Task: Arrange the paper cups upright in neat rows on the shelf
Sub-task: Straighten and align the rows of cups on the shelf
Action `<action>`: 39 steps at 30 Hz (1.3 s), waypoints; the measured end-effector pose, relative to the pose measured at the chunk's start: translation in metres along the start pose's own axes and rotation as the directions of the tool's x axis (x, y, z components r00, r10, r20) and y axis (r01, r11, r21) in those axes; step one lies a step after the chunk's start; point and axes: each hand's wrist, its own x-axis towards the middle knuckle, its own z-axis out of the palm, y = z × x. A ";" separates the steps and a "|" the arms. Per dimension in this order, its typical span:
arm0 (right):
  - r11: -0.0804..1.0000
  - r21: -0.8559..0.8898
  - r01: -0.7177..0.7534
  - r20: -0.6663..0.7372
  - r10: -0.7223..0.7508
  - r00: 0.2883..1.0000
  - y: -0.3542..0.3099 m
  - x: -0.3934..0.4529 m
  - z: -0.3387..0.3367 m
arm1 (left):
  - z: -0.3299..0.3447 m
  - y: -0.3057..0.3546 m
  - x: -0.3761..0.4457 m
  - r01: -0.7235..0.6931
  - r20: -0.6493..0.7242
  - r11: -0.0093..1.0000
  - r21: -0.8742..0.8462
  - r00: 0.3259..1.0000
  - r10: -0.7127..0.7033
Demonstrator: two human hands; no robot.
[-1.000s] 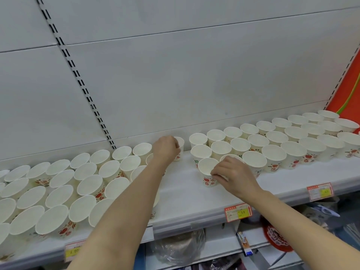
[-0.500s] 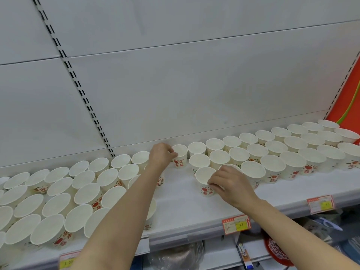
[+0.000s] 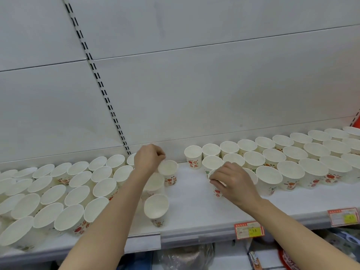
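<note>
Several white paper cups with red prints stand upright on the white shelf (image 3: 194, 207), in a left group (image 3: 58, 193) and a right group (image 3: 292, 158) with a bare gap between them. My left hand (image 3: 149, 158) pinches the rim of one cup (image 3: 169, 172) at the right end of the left group. My right hand (image 3: 233, 182) grips the rim of a front cup (image 3: 217, 190) at the left end of the right group, which it mostly hides. A lone cup (image 3: 156, 209) stands near the shelf's front edge.
The white back panel (image 3: 194, 94) with a slotted upright (image 3: 101, 88) rises behind the cups. Price tags (image 3: 249, 229) hang on the shelf's front edge. Bagged goods lie on the lower shelf (image 3: 187, 256). An orange panel shows at the far right.
My left hand has drawn a cup from the back row forward and to the left. The right hand stays on its front cup. The view has shifted right.
</note>
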 end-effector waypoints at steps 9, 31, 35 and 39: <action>0.770 0.103 -0.630 0.368 0.559 0.743 -0.046 0.089 0.057 | -0.024 -0.041 -0.022 0.084 -0.072 0.996 0.032 0.994 -0.082; 0.598 -0.189 -0.779 0.330 0.786 0.523 -0.009 0.093 0.040 | 0.022 -0.039 0.052 0.159 0.041 0.953 0.259 0.984 -0.175; 0.622 -0.254 -0.740 0.316 0.777 0.545 -0.008 0.083 0.040 | 0.024 -0.034 0.049 0.154 0.021 0.948 0.278 0.986 -0.166; 0.661 -0.295 -0.690 0.318 0.749 0.581 -0.008 0.082 0.043 | 0.020 -0.033 0.048 0.165 0.007 0.963 0.214 0.985 -0.170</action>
